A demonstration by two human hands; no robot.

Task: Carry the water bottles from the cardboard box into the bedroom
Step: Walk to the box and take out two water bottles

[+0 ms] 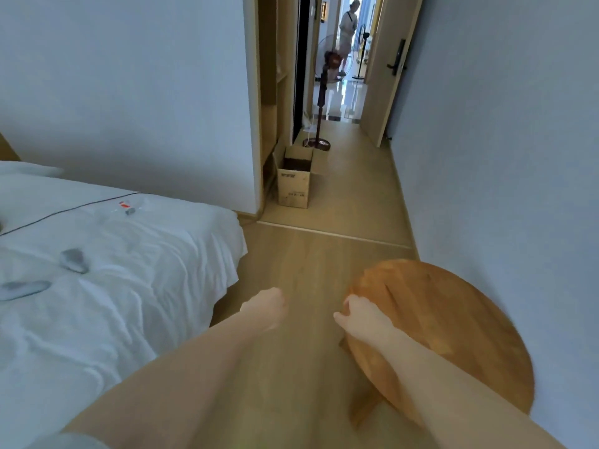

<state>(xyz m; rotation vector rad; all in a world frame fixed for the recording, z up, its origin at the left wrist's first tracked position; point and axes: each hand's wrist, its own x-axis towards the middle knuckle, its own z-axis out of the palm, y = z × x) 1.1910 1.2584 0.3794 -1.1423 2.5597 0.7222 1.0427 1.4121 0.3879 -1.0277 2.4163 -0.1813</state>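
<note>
An open cardboard box stands on the hallway floor by the wall corner, well ahead of me. Its inside looks dark, and I cannot make out any bottles in it. A clear water bottle with a red label lies on the white bed at the left. My left hand hangs over the floor with its fingers loosely curled and holds nothing. My right hand is also empty, loosely curled over the near edge of a round wooden stool.
Two blurred grey objects lie on the bed, and a dark cable crosses it. A standing fan is beyond the box. An open door leads to a bright room where a person stands. Walls close in the passage on both sides.
</note>
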